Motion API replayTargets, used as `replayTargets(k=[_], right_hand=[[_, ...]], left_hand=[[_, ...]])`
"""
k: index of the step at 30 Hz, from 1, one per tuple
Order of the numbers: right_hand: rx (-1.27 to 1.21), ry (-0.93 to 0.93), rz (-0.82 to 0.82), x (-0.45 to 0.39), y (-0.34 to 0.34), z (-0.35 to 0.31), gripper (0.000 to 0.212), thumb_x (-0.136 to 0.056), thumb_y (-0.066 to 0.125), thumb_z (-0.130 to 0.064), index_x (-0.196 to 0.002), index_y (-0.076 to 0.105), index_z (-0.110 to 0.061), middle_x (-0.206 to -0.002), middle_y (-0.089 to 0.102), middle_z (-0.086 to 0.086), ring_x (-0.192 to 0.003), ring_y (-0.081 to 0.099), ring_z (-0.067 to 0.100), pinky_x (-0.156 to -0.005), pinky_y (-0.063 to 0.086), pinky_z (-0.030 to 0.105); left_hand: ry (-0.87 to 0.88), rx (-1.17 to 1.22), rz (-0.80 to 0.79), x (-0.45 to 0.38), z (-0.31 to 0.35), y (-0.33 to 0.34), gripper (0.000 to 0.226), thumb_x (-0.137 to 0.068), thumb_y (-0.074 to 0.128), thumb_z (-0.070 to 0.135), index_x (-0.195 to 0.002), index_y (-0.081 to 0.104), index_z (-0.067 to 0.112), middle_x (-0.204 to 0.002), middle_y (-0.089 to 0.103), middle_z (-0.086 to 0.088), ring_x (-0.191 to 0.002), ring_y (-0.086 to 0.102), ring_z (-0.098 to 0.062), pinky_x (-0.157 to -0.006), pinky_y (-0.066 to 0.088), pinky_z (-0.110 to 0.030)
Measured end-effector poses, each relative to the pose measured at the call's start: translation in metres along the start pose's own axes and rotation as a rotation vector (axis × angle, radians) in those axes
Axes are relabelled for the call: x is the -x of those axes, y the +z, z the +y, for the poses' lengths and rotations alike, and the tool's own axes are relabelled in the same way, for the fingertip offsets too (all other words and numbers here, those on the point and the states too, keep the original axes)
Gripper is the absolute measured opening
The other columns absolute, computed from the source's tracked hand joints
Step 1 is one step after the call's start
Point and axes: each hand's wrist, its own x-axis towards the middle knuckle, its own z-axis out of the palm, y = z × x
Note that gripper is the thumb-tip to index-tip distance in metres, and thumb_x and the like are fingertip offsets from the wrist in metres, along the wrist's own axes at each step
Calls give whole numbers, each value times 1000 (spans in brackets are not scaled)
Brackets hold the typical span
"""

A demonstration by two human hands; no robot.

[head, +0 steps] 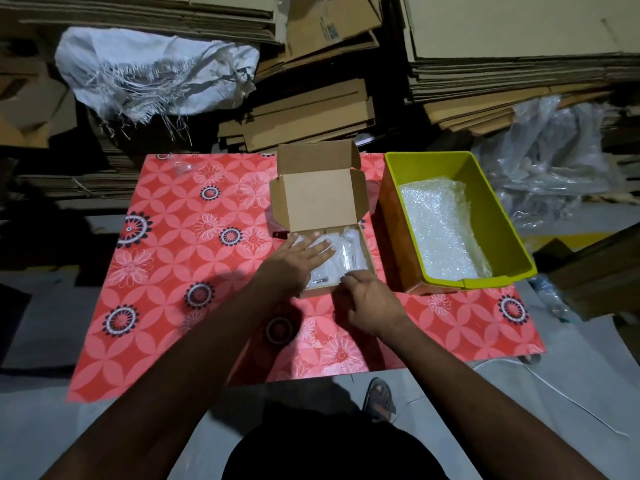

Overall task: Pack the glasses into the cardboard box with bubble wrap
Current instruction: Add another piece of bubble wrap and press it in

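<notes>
A small cardboard box (318, 199) stands open on the red flowered table, its lid tipped back. Inside lies a bubble-wrapped bundle (349, 252); a dark bit of the glasses shows through near the front left corner. My left hand (298, 261) lies flat on the wrap, fingers spread. My right hand (367, 301) is at the box's front edge, fingers curled on the near rim of the wrap; whether it pinches it I cannot tell.
A yellow-green plastic bin (498, 216) with sheets of bubble wrap (440, 230) stands right of the box. Stacks of flat cardboard (311, 112), a white woven sack (152, 74) and clear plastic bags (547, 157) lie behind the table. My sandalled foot (379, 398) is below.
</notes>
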Motion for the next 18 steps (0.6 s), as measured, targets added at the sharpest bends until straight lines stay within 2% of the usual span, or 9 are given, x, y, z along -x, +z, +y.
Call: replayTargets(k=[2,5,9,13,16,18], right_hand=[[17,-18,-38,1,5,2,47,-71,66,-14,-117,58,-6,-118,59,10,-112,56,29,-94,48,33],[41,-39,-26,4,14,6,54,-70,72,-25,-118,54,-10,-117,55,7,-111,53,26,-97,46,33],[182,-28,10,3,18,8,60,-68,71,-51,-115,54,-18,-112,58,1,-109,55,22,-98,34,42],[254,4,-6,-7,14,5,65,-68,66,-62,-114,59,-18,-110,63,1,-109,58,23,-96,24,45],[239,26,-61,-11,13,7,68,-68,63,-66,-117,61,-19,-113,66,1,-111,58,23,-100,24,47],[232,27,-126,-16,9,8,67,-69,63,-66,-117,61,-20,-115,67,1,-113,58,24,-104,26,51]], left_hand=[[71,0,-23,-15,4,-1,69,-89,29,9,-155,34,25,-161,33,4,-149,30,-22,-118,30,-50],[151,-29,-118,-28,5,3,62,-100,31,15,-159,16,30,-166,16,9,-153,16,-17,-123,18,-45],[130,-9,-9,-27,4,12,64,-95,47,15,-155,32,31,-160,33,8,-147,35,-19,-119,30,-48],[114,-26,-65,-30,4,11,66,-91,28,15,-156,29,29,-161,31,7,-148,34,-22,-118,29,-52],[101,-30,-96,-32,3,11,71,-92,42,10,-158,22,28,-164,23,6,-151,26,-22,-120,25,-52],[107,-20,-72,-31,3,9,73,-91,47,8,-158,24,27,-163,25,5,-150,27,-23,-119,26,-52]])
